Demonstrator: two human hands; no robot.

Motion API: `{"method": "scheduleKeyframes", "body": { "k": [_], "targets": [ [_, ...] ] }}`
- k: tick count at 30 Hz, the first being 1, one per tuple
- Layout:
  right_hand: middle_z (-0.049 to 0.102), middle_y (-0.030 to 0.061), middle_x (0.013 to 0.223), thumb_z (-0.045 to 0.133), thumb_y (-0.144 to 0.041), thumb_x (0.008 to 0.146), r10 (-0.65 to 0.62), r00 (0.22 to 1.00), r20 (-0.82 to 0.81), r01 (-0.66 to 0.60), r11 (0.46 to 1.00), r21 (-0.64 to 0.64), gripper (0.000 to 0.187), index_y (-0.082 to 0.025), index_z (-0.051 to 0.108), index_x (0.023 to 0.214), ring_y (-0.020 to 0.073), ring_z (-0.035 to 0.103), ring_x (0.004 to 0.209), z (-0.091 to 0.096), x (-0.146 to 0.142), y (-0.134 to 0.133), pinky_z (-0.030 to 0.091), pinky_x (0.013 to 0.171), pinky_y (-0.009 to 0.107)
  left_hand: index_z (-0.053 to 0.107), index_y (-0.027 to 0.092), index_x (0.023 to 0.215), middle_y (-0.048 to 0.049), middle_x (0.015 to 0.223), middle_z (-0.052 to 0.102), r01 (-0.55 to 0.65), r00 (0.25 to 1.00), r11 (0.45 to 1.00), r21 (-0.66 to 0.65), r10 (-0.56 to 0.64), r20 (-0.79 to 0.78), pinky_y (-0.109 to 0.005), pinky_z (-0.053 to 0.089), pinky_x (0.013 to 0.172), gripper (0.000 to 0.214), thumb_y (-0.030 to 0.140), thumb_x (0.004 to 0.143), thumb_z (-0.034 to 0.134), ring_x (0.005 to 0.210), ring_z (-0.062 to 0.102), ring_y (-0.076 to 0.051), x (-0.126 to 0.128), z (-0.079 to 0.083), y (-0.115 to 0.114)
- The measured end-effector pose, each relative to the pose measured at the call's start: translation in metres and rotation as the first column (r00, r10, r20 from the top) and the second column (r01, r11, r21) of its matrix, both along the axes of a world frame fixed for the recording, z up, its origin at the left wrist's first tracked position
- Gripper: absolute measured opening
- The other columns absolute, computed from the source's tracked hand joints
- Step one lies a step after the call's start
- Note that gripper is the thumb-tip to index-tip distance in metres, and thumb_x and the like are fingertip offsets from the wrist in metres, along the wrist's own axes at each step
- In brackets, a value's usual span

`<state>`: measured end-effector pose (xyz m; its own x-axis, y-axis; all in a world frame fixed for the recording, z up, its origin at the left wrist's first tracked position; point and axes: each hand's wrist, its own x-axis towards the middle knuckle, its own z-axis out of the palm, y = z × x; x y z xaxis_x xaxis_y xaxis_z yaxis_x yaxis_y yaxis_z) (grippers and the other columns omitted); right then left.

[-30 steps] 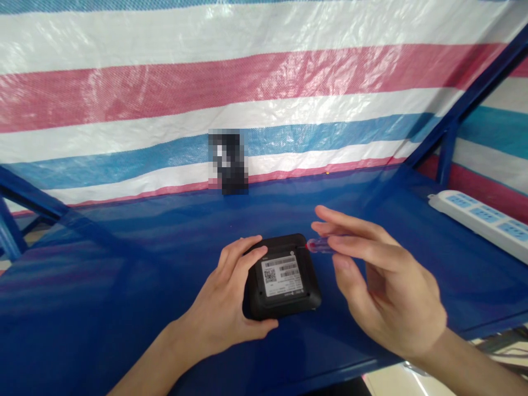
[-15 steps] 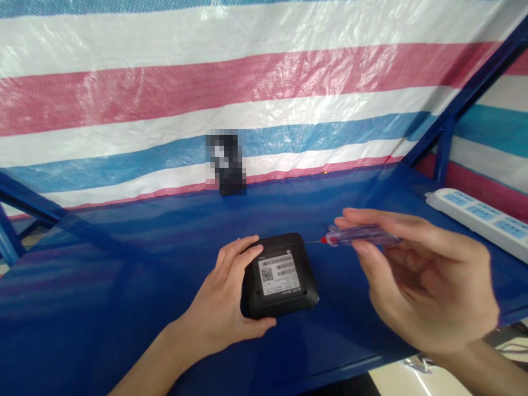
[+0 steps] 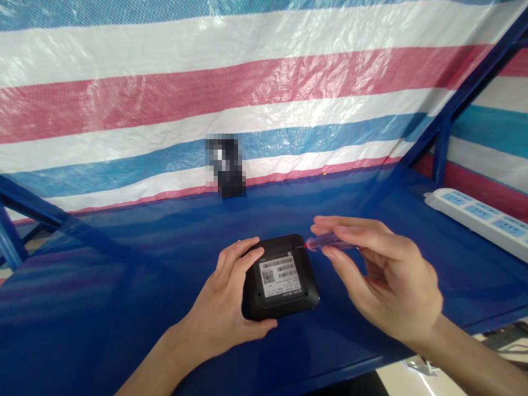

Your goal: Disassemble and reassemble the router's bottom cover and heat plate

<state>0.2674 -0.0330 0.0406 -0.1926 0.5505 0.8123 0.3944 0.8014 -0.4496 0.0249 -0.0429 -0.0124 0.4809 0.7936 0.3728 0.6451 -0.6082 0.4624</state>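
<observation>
A small black square device (image 3: 310,275) lies on the blue table with its labelled side up. The white label (image 3: 281,275) carries a QR code and barcodes, and small screw holes show near the corners. My left hand (image 3: 223,297) grips its left side, thumb along the near edge and fingers on the far edge. Between the thumb and fingers of my right hand (image 3: 383,269) is a screwdriver (image 3: 325,241) with a clear purplish handle and red collar. Its thin shaft points left over the device's far right corner; whether the tip touches a hole I cannot tell.
A white power strip (image 3: 478,213) with blue socket panels lies at the table's right. At the back stands a blurred-out dark object (image 3: 231,170) against the striped plastic sheet (image 3: 206,99). Blue metal frame bars (image 3: 443,143) rise on both sides of the blue table (image 3: 103,286).
My right hand has moved left with the screwdriver, bringing its shaft from beside the device to over its far right corner. My left hand and the device stay nearly still.
</observation>
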Motion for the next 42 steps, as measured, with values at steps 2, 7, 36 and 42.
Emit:
{"method": "scheduleKeyframes", "body": {
  "k": [2,7,36,42],
  "targets": [
    [0.074,0.0082,0.115,0.064,0.003,0.084,-0.006,0.999,0.045,0.005,1.000,0.020,0.046,-0.026,0.058,0.120,0.0210,0.075,0.100,0.003,-0.001,0.001,0.067,0.080,0.035,0.027,0.028,0.143,-0.0176,0.149,0.042,-0.004,1.000,1.000,-0.002,0.004,0.009,-0.064,0.046,0.107,0.106,0.021,0.057,0.089,0.136,0.043,-0.043,-0.001,-0.002,0.000],
    [0.071,0.0069,0.104,0.066,-0.002,0.084,-0.063,0.983,0.171,0.046,0.993,0.105,0.039,-0.027,0.065,0.114,0.0214,0.075,0.092,0.011,-0.001,0.002,0.067,0.075,0.035,0.028,0.028,0.143,-0.0169,0.150,0.042,-0.005,1.000,1.000,-0.006,0.006,0.029,-0.065,0.044,0.108,0.106,0.023,0.057,0.089,0.137,0.042,-0.043,-0.002,-0.005,-0.001],
    [0.074,0.0099,0.114,0.067,-0.007,0.086,-0.010,0.987,0.161,-0.007,0.995,0.100,0.032,-0.025,0.065,0.113,0.0241,0.075,0.103,0.012,-0.004,0.003,0.066,0.082,0.037,0.027,0.030,0.144,-0.0164,0.149,0.043,-0.001,1.000,1.000,-0.003,0.001,0.024,-0.065,0.046,0.106,0.108,0.022,0.056,0.089,0.137,0.043,-0.044,-0.003,-0.003,0.000],
    [0.077,0.0084,0.108,0.063,-0.002,0.087,-0.019,0.986,0.168,0.006,0.997,0.082,0.037,-0.025,0.064,0.116,0.0205,0.077,0.093,0.011,-0.004,0.003,0.066,0.077,0.031,0.027,0.029,0.143,-0.0167,0.149,0.043,-0.007,1.000,1.000,0.003,0.007,0.021,-0.065,0.045,0.106,0.106,0.022,0.057,0.088,0.136,0.044,-0.044,-0.002,-0.003,0.000]
  ]
}}
